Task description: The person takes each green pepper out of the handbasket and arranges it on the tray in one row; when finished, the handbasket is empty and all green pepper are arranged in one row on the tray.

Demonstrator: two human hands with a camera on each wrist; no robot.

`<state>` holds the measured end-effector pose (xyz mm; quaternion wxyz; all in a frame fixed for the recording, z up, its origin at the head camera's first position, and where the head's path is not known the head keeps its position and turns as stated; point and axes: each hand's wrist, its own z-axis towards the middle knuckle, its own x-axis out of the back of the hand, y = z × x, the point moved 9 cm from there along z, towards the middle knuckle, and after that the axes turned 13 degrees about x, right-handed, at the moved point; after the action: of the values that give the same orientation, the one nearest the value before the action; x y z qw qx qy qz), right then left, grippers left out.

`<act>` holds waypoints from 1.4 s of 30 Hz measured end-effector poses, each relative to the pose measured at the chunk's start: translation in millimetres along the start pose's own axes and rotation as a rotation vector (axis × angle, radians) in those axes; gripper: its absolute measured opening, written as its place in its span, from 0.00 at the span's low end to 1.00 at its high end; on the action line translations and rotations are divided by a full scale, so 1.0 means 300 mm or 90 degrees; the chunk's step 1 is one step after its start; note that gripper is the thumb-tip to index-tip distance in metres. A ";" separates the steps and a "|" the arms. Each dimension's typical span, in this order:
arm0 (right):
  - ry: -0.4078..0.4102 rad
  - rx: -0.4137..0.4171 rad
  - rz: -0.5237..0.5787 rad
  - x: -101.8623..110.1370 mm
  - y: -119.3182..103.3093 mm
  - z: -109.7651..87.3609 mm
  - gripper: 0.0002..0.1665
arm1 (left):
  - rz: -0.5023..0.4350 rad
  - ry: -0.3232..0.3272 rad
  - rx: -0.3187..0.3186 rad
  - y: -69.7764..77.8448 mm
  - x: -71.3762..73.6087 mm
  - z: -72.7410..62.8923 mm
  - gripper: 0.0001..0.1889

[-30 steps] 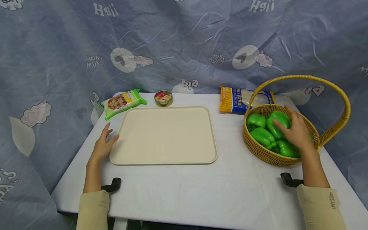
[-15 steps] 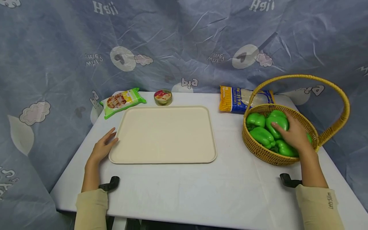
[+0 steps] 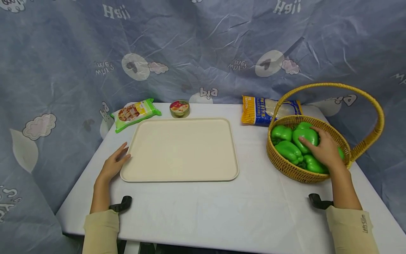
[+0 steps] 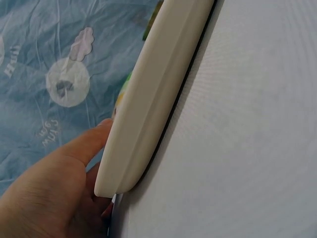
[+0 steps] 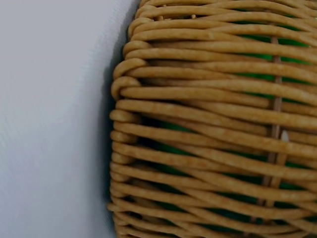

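At the right, a wicker basket (image 3: 285, 170) with a tall arched handle holds several green bell peppers (image 3: 289, 151). My right hand (image 3: 326, 148) reaches into it, thumb and fingers around the upper bell pepper (image 3: 305, 138). In the right wrist view the basket's woven side (image 5: 208, 119) fills most of the picture and hides that hand. My left hand (image 3: 113, 165) is at the left edge of a cream tray (image 3: 180, 150). The left wrist view has its thumb at the rim of the tray (image 4: 143, 109), with the other fingers partly hidden beside the corner.
Behind the tray lie a green snack packet (image 3: 136, 113) and a small round tin (image 3: 179, 108). A blue and yellow pasta bag (image 3: 263, 110) rests behind the basket. The white table (image 3: 203, 211) meets a patterned blue-grey curtain (image 3: 196, 46) at the back.
My left hand's fingers have drawn in against the tray's edge. My right hand has lowered slightly, its fingers closing around the upper bell pepper. Tray and basket stay in place.
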<state>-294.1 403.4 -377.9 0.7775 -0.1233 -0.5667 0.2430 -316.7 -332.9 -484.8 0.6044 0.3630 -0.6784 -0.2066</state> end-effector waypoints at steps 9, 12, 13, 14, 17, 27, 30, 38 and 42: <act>0.050 0.018 -0.010 0.014 -0.008 0.006 0.44 | 0.037 0.001 -0.004 -0.002 -0.003 0.000 0.33; 0.074 0.028 -0.005 0.024 -0.017 0.009 0.41 | 0.043 -0.002 0.000 0.000 -0.003 0.001 0.33; 0.080 0.029 -0.002 0.027 -0.021 0.008 0.40 | 0.043 -0.004 0.001 0.000 -0.002 0.001 0.33; 0.085 0.028 0.000 0.028 -0.022 0.007 0.40 | 0.044 -0.005 0.001 0.002 -0.002 0.001 0.33; 0.093 0.019 0.012 0.030 -0.022 0.002 0.39 | 0.045 -0.008 -0.003 0.005 0.000 0.002 0.32; 0.078 -0.010 0.030 0.026 -0.007 -0.013 0.40 | 0.037 -0.006 -0.008 0.001 0.003 0.000 0.31; 0.088 -0.003 0.041 0.029 -0.010 -0.015 0.39 | 0.033 -0.004 -0.008 0.005 0.005 -0.003 0.31; 0.146 0.003 0.068 0.055 -0.036 -0.029 0.37 | 0.029 -0.005 -0.004 -0.002 0.004 0.000 0.32; 0.166 -0.009 0.072 0.070 -0.055 -0.032 0.35 | 0.029 -0.006 -0.004 0.001 0.003 -0.001 0.32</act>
<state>-276.2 401.0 -356.1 0.8287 -0.1905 -0.4550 0.2645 -316.6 -333.4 -484.1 0.6070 0.3445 -0.6887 -0.1962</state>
